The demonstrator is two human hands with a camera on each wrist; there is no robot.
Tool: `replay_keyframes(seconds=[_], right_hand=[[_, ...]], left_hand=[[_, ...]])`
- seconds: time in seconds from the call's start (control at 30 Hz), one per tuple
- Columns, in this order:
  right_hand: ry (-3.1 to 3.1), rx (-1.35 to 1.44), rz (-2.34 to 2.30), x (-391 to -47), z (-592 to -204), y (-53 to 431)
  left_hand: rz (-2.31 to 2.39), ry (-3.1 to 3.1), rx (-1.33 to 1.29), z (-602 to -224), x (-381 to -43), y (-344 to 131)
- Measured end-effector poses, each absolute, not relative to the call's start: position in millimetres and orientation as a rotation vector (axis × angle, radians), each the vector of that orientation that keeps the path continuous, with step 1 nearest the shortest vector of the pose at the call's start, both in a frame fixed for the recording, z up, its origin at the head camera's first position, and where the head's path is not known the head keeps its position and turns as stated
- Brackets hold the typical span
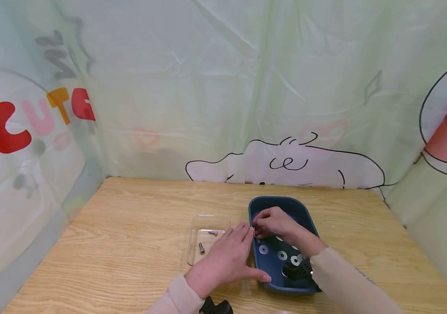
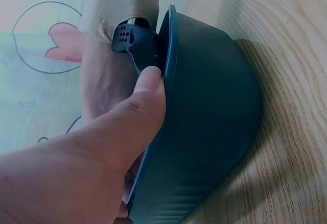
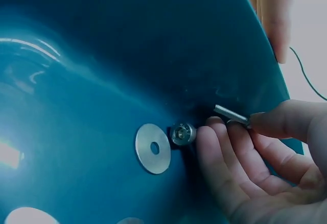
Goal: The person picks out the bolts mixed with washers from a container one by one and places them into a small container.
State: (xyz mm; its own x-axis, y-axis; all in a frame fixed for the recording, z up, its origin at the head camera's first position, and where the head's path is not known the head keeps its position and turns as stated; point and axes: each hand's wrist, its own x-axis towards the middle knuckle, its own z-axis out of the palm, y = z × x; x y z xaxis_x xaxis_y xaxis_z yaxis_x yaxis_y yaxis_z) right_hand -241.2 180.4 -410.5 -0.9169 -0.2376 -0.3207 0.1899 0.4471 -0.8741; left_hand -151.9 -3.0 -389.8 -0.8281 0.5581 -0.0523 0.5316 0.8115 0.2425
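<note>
Over the blue bin [image 1: 280, 201], my right hand [image 1: 276, 223] reaches inside near its left wall. In the right wrist view, the thumb and fingers of that hand pinch a small silver screw [image 3: 231, 114], its threaded end sticking out. A second socket-head screw [image 3: 183, 134] lies at the index fingertip, beside a flat washer [image 3: 144, 152]. My left hand [image 1: 229, 253] rests along the bin's left rim with fingers extended. Its thumb [image 2: 145, 96] lies against the rim near the front corner, as the left wrist view shows.
Several washers [image 1: 282, 252] lie on the bin floor, partly behind the right forearm. Left of the bin stands a clear plastic box [image 1: 190, 244] holding two screws [image 1: 201, 248]. Both stand on a wooden table [image 1: 129, 244], with a printed curtain [image 1: 168, 109] behind.
</note>
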Motion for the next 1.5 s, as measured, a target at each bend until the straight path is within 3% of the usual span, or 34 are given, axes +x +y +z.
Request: replay_keyframes(seconds=[1.5], right_hand=[[2.075,-0.138,-1.651,-238,-384,194]], left_hand=[[0.398,2.872,0.842,-390,-149,-3]])
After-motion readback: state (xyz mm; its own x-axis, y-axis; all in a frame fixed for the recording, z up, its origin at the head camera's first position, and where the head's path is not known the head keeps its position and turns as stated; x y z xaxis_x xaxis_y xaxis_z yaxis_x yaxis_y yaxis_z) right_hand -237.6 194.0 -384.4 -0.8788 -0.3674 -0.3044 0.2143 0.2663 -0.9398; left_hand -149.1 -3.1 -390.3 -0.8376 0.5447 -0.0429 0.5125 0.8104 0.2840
